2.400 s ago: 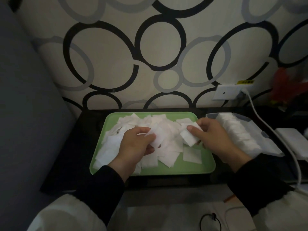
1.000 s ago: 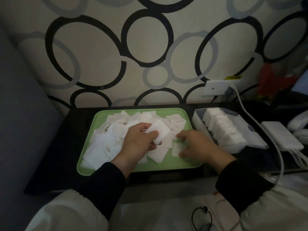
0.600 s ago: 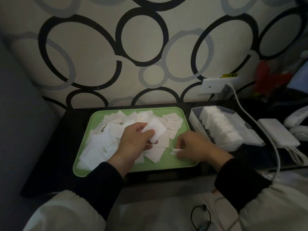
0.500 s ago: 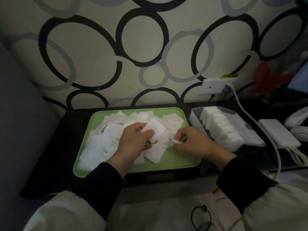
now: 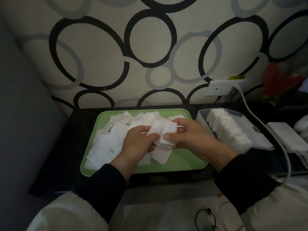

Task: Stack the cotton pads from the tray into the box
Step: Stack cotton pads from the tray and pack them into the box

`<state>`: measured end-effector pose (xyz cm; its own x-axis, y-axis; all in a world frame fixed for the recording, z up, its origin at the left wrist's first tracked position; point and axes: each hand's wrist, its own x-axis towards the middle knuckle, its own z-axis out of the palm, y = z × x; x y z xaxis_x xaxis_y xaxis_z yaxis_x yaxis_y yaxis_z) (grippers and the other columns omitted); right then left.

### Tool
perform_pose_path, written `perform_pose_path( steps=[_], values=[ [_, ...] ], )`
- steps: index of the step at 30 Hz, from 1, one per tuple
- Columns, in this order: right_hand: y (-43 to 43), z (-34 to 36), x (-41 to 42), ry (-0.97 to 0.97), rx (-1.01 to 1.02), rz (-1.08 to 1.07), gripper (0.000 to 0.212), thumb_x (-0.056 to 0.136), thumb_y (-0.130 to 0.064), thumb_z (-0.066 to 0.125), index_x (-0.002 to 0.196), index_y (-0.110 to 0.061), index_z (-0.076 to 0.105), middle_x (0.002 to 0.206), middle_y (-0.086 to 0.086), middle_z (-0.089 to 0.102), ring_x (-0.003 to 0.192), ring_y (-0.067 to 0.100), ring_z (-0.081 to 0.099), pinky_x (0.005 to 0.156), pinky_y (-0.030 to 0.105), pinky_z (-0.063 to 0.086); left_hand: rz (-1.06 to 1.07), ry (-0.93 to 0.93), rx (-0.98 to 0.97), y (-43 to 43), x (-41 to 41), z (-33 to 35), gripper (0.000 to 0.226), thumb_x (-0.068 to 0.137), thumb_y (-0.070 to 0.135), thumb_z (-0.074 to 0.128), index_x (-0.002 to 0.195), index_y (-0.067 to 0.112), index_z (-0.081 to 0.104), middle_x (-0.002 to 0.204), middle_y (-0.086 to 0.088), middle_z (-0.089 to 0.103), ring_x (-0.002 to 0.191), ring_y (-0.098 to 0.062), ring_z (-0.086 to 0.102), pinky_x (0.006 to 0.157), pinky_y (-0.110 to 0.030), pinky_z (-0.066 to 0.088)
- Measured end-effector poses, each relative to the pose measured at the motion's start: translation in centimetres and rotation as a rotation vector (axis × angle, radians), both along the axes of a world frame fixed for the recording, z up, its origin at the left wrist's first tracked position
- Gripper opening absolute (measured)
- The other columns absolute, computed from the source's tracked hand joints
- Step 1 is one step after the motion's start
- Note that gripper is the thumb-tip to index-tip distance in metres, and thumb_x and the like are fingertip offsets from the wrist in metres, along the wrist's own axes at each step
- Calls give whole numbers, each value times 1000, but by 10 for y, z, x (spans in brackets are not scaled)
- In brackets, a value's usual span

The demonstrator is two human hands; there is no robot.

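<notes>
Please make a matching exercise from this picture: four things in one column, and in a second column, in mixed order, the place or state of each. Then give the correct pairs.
Column A
1. green tray
2. box
3. right hand
4. white cable

Column B
a. runs down from the wall socket
b. pinches cotton pads above the tray
c. contains a neat row of pads, right of the tray
d. carries a loose heap of pads

Pairs: 1-d, 2-c, 3-b, 4-a

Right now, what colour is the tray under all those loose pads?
The tray is light green, seen best in the head view, its only view.
</notes>
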<state>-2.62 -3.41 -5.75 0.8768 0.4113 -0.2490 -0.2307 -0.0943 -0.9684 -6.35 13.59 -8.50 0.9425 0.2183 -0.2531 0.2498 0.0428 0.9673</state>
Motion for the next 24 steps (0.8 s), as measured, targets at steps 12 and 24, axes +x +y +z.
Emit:
perform_pose_path(
  steps=[12,24],
  values=[
    [15,-1,-3,30,-50,-94,32,80,-25,79,102,-4,68,88,6,74,79,18,65,66,28,47,-102,-6,-118,1,-7,11,21,89,17,71,110,19,70,93,-1,78,88,-18,75,72,-26,60],
    [22,-6,-1,-56,-169,-201,29,77,-28,83,88,-5,70,72,0,60,60,8,51,50,19,40,-134,5,-197,0,-7,14,22,97,9,52,108,14,70,96,-12,77,85,-25,76,70,-31,58]
  ],
)
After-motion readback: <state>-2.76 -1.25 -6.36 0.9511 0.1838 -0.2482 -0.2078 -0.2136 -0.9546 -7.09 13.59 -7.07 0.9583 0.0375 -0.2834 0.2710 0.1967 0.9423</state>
